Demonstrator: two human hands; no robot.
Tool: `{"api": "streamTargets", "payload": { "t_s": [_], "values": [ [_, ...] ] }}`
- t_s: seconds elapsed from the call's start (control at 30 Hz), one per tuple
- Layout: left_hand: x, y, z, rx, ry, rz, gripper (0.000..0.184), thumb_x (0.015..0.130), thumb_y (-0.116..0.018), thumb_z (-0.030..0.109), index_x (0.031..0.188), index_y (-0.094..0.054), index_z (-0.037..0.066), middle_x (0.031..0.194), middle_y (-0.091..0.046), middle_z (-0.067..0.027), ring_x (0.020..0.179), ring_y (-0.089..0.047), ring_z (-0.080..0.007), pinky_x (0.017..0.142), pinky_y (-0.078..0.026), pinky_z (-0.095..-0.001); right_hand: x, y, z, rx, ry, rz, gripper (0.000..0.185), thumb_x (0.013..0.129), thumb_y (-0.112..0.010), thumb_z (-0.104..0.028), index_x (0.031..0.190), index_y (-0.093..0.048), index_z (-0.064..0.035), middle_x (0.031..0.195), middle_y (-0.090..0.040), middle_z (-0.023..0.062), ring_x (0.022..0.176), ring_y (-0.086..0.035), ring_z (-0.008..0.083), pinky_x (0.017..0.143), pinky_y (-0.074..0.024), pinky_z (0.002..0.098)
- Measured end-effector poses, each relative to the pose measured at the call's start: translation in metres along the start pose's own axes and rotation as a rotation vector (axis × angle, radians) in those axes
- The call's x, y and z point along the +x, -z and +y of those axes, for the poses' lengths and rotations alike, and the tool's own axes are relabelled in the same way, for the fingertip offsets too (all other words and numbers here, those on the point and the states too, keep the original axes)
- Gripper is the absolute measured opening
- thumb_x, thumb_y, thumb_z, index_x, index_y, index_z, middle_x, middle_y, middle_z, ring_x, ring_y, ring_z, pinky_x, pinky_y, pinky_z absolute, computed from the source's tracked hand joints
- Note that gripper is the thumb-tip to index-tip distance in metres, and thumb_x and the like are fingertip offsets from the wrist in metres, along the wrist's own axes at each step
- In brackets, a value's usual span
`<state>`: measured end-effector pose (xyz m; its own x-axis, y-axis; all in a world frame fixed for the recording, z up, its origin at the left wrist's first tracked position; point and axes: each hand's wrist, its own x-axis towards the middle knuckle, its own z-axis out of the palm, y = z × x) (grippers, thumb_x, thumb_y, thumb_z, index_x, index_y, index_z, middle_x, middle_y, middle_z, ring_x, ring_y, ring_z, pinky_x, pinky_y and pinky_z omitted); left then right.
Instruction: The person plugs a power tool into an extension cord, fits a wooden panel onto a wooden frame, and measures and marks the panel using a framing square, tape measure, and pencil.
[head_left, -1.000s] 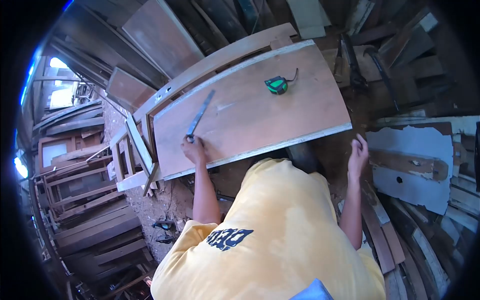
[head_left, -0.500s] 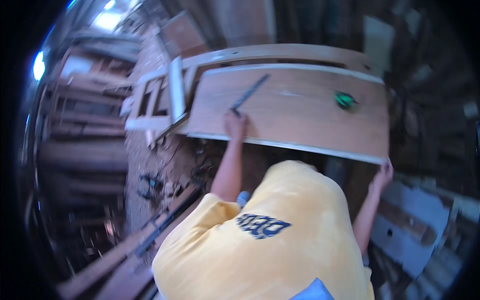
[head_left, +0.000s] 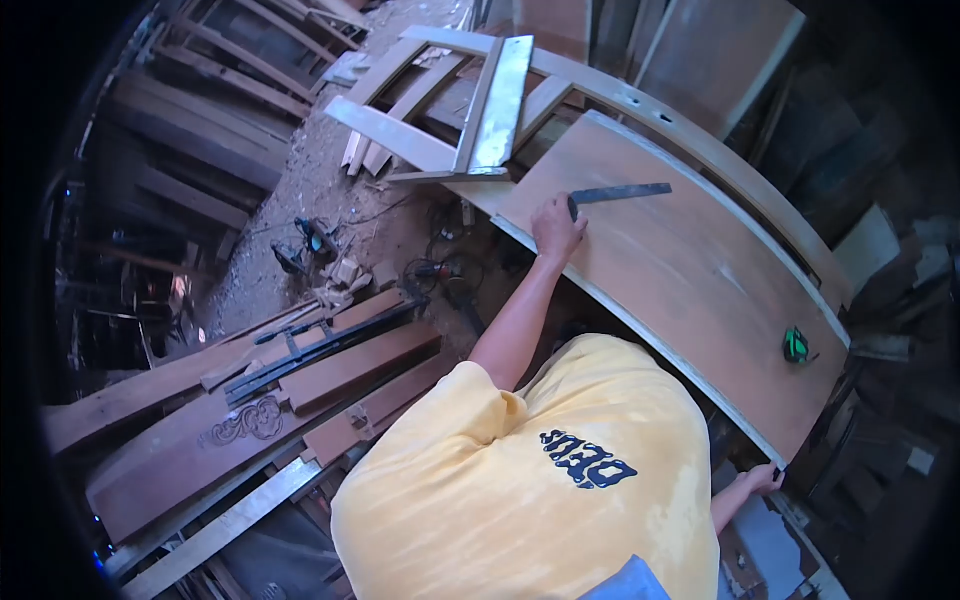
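My left hand [head_left: 559, 228] is closed on the handle end of a dark metal square [head_left: 625, 192], whose blade lies over the wooden panel [head_left: 690, 270]. At the panel's near right corner, my right hand [head_left: 763, 480] has its fingers closed on the edge. A green and black tape measure [head_left: 795, 346] rests on the panel near its right end. Beneath and beyond the panel runs a wooden frame [head_left: 640, 103] with slats, and a pale strip [head_left: 503, 100] lies across it.
Long boards, one with a carved ornament [head_left: 245, 422], and black clamps [head_left: 315, 350] lie at the lower left. A corded power tool [head_left: 437, 270] sits on the dusty ground. More boards lean at the back [head_left: 710, 60].
The view has swung left and down, showing more boards and the ground. My right hand has gone from free in the air to the panel's corner. My left hand still holds the square.
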<state>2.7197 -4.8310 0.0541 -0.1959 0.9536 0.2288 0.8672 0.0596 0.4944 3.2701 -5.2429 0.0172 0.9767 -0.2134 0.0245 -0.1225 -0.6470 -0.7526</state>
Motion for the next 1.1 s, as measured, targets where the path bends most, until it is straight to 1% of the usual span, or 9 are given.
{"api": "streamTargets", "payload": {
  "t_s": [0.13, 0.2, 0.37, 0.53, 0.6, 0.67, 0.83, 0.9, 1.1],
  "values": [
    [0.026, 0.003, -0.027, -0.067, 0.091, 0.016, 0.053, 0.077, -0.08, 0.028, 0.121, -0.062, 0.004, 0.101, -0.069, -0.0187, 0.099, -0.066, -0.0382, 0.088, -0.052, -0.0505, -0.066, -0.002, -0.039, -0.156, 0.175, 0.174, 0.043, 0.09, -0.074, -0.014, 0.129, -0.062, -0.0018, 0.117, -0.066, 0.0225, 0.108, -0.064, 0.0392, 0.093, -0.0524, 0.0449],
    [0.034, 0.015, -0.025, -0.084, 0.159, -0.107, 0.054, 0.076, -0.08, 0.028, 0.12, -0.06, 0.004, 0.101, -0.068, -0.0194, 0.099, -0.066, -0.0385, 0.088, -0.053, -0.0504, -0.088, -0.009, -0.048, -0.216, 0.573, 0.166, 0.042, 0.089, -0.074, -0.015, 0.127, -0.063, -0.004, 0.115, -0.063, 0.0216, 0.107, -0.062, 0.0393, 0.093, -0.0527, 0.0472],
    [0.031, 0.039, -0.028, -0.097, 0.217, -0.233, 0.055, 0.074, -0.079, 0.025, 0.119, -0.054, 0.004, 0.098, -0.066, -0.0202, 0.098, -0.067, -0.0395, 0.086, -0.054, -0.0509, -0.185, -0.033, -0.136, 0.097, 0.706, -0.2, 0.039, 0.097, -0.062, -0.007, 0.135, -0.059, -0.0027, 0.127, -0.058, 0.0198, 0.113, -0.061, 0.0319, 0.095, -0.0524, 0.0409],
    [-0.004, 0.05, -0.065, -0.335, 0.315, 0.076, 0.06, 0.074, -0.078, 0.019, 0.123, -0.046, 0.005, 0.09, -0.065, -0.0176, 0.093, -0.068, -0.0413, 0.085, -0.055, -0.0505, -0.266, -0.063, -0.213, 0.087, 0.904, -0.553, 0.039, 0.098, -0.06, -0.006, 0.137, -0.057, -0.0013, 0.128, -0.058, 0.016, 0.11, -0.062, 0.0279, 0.096, -0.051, 0.0397],
    [-0.023, 0.055, -0.085, -0.813, 0.659, -0.046, 0.062, 0.084, -0.079, 0.013, 0.132, -0.041, 0.005, 0.103, -0.069, -0.0134, 0.095, -0.07, -0.02, 0.084, -0.056, -0.0356, -0.289, -0.083, -0.234, 0.196, 0.987, -0.822, 0.039, 0.099, -0.06, -0.007, 0.137, -0.056, -0.0011, 0.126, -0.059, 0.0159, 0.112, -0.061, 0.0277, 0.097, -0.0498, 0.0396],
    [-0.044, 0.052, -0.102, -1.212, 0.792, 0.094, 0.062, 0.089, -0.079, 0.011, 0.138, -0.042, 0.004, 0.103, -0.07, -0.0091, 0.094, -0.068, -0.0124, 0.083, -0.056, -0.0298, -0.314, -0.104, -0.249, 0.204, 1.023, -0.963, 0.038, 0.099, -0.06, -0.008, 0.137, -0.057, -0.001, 0.126, -0.06, 0.0159, 0.114, -0.061, 0.0276, 0.098, -0.0489, 0.0398],
    [-0.071, 0.05, -0.12, -1.482, 0.983, 0.311, 0.024, 0.094, -0.074, 0.016, 0.114, -0.067, 0.006, 0.104, -0.07, -0.0019, 0.095, -0.068, -0.0127, 0.086, -0.056, -0.0304, -0.377, -0.157, -0.27, 0.083, 1.193, -1.224, 0.038, 0.099, -0.061, -0.01, 0.136, -0.058, -0.0017, 0.124, -0.06, 0.016, 0.114, -0.06, 0.0271, 0.101, -0.0477, 0.0394],
    [-0.068, 0.041, -0.125, -1.458, 1.016, 0.324, 0.024, 0.095, -0.074, 0.016, 0.115, -0.067, 0.005, 0.104, -0.07, -0.0019, 0.095, -0.068, -0.0126, 0.086, -0.056, -0.0303, -0.404, -0.182, -0.275, 0.073, 1.397, -1.256, 0.039, 0.099, -0.062, -0.013, 0.136, -0.057, -0.0019, 0.124, -0.061, 0.0171, 0.115, -0.06, 0.0293, 0.101, -0.0469, 0.0409],
    [-0.048, 0.032, -0.132, -1.381, 0.998, 0.215, 0.024, 0.096, -0.072, 0.016, 0.114, -0.068, 0.002, 0.103, -0.071, -0.0032, 0.093, -0.068, -0.0117, 0.085, -0.057, -0.0302, -0.489, -0.222, -0.283, -0.057, 1.466, -1.257, 0.04, 0.098, -0.063, -0.015, 0.136, -0.058, -0.0049, 0.125, -0.057, 0.0171, 0.119, -0.052, 0.0339, 0.106, -0.0409, 0.0452]
  ]
}}
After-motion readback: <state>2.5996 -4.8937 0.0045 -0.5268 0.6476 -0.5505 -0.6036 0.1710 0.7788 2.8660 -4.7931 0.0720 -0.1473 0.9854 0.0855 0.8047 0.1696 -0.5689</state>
